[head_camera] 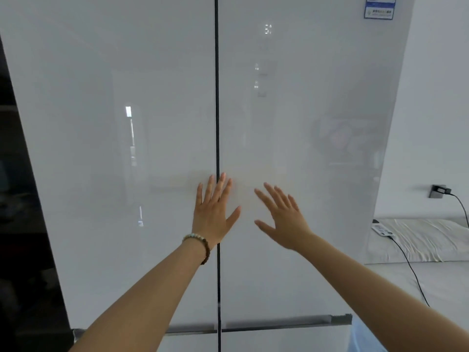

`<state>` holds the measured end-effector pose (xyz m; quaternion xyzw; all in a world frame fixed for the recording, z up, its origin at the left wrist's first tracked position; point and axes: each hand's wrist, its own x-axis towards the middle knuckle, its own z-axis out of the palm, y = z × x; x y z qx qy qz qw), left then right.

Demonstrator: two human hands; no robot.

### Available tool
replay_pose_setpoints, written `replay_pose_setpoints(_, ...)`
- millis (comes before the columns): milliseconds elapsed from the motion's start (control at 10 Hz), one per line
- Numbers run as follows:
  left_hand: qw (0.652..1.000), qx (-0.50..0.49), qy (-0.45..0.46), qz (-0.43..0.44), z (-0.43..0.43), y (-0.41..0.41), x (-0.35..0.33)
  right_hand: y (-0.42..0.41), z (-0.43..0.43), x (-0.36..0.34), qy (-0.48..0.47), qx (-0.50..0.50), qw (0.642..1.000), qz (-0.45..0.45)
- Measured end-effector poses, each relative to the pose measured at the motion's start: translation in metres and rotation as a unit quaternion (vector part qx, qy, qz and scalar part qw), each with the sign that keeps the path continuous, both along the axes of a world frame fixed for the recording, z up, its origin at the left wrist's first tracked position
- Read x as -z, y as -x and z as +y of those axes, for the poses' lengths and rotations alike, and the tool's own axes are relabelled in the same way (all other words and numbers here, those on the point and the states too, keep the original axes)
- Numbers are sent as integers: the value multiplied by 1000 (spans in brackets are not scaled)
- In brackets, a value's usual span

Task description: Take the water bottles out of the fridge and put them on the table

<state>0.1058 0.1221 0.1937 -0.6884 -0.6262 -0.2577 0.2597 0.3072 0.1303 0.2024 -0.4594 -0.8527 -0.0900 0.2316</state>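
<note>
1. fridge [304, 174] fills the view, both white upper doors closed along the dark centre seam [217, 97].
2. left hand [214, 214], fingers spread flat and holding nothing, lies over the seam; beaded bracelet [200, 243] on its wrist.
3. right hand [283, 217], also spread and empty, is at the right door.
4. no bottles in view.

A white surface [436, 280] is showing at the right edge, beside the fridge [152, 123]; whether it is a table or a bed cannot be told. A pale, wrinkled pillow [429, 240] is lying on it near the wall. A white power strip [382, 229] is resting at the pillow's left end, and a black cable [411, 270] is running from it across the pillow and the bare surface toward the front.
</note>
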Motion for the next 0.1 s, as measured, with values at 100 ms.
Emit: replay_pose_setpoints(100,999,-12,-15,-26,-9,2,-2,4,-39,-53,-50,-78,980,173)
